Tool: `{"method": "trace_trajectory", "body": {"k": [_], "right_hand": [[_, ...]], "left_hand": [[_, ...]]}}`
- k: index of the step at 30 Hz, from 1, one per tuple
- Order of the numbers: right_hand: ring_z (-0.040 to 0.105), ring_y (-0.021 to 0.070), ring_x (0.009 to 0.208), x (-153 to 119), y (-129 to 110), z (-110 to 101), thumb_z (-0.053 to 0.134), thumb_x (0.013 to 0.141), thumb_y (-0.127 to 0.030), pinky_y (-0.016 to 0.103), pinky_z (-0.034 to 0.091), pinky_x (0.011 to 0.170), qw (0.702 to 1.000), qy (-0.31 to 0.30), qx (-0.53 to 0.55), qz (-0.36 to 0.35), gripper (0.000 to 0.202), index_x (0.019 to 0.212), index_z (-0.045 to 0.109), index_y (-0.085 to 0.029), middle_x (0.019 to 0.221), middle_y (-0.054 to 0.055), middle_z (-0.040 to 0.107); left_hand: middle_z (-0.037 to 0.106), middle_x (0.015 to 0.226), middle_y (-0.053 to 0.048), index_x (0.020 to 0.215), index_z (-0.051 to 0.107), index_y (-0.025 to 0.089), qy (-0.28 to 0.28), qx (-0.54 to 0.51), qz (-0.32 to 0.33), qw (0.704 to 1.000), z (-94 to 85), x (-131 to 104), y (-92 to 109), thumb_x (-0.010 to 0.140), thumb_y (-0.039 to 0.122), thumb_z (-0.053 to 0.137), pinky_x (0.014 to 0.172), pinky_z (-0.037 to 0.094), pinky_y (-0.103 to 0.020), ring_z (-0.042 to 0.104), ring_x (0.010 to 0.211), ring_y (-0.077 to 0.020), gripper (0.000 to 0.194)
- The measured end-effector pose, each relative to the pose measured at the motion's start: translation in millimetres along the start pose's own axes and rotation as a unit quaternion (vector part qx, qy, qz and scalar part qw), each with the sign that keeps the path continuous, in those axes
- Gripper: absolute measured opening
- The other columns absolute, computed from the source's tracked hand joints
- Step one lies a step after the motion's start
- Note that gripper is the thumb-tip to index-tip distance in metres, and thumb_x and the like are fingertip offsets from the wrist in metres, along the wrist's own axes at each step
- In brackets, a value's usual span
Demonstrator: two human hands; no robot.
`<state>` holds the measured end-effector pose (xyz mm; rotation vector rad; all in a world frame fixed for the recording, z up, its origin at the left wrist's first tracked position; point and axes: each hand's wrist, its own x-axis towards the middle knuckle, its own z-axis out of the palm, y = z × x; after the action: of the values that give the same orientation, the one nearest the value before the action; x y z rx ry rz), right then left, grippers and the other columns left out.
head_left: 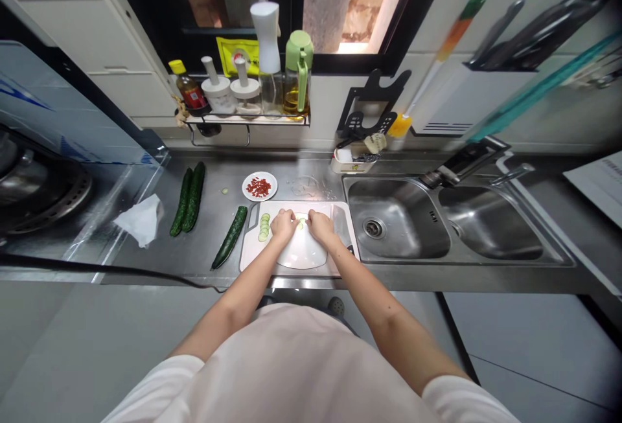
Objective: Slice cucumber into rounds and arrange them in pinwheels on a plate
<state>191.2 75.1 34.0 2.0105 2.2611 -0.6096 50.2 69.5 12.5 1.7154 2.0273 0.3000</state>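
Observation:
A white plate (302,256) rests on the white cutting board (250,251). Over the plate's far part, my left hand (284,223) and my right hand (321,223) face each other with fingers pinched around pale green cucumber slices (301,223). How many slices are between them is too small to tell. A row of several cucumber slices (264,227) lies on the board, left of my left hand. At the board's right side is a knife (343,225), its blade partly beside my right hand. One whole cucumber (229,238) lies left of the board.
Two more cucumbers (188,199) and a crumpled white cloth (140,219) lie farther left. A small plate of chopped red pieces (258,186) stands behind the board. The double sink (398,219) is at the right. A rack of bottles (247,117) hangs above the counter.

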Motion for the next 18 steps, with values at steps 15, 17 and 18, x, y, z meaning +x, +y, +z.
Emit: {"method": "trace_trajectory", "body": {"k": [15, 17, 18], "right_hand": [[0.058, 0.0216, 0.105, -14, -12, 10, 0.051, 0.095, -0.037, 0.027, 0.038, 0.076, 1.000, 0.006, -0.007, 0.019, 0.023, 0.108, 0.058, -0.019, 0.107, 0.011, 0.067], [0.058, 0.0217, 0.104, -14, -11, 10, 0.050, 0.095, -0.036, 0.027, 0.038, 0.076, 1.000, 0.010, -0.006, 0.015, 0.024, 0.108, 0.058, -0.019, 0.107, 0.011, 0.067], [0.058, 0.0217, 0.104, -15, -11, 11, 0.049, 0.095, -0.036, 0.027, 0.038, 0.076, 1.000, 0.013, -0.003, 0.013, 0.024, 0.108, 0.059, -0.019, 0.107, 0.011, 0.067]], "left_hand": [[0.060, 0.103, -0.004, 0.088, 0.063, 0.023, 0.007, 0.012, 0.006, 1.000, 3.6, 0, -2, 0.086, 0.040, 0.059, 0.076, 0.041, -0.029, 0.059, 0.092, -0.0195, 0.018], [0.060, 0.103, -0.004, 0.088, 0.064, 0.023, 0.011, 0.011, 0.009, 1.000, 4.2, 0, -3, 0.086, 0.040, 0.059, 0.075, 0.041, -0.029, 0.059, 0.092, -0.0194, 0.018], [0.060, 0.103, -0.004, 0.088, 0.064, 0.023, 0.013, 0.010, 0.010, 1.000, 4.4, 0, -3, 0.086, 0.040, 0.059, 0.075, 0.041, -0.029, 0.059, 0.092, -0.0194, 0.018]]}}
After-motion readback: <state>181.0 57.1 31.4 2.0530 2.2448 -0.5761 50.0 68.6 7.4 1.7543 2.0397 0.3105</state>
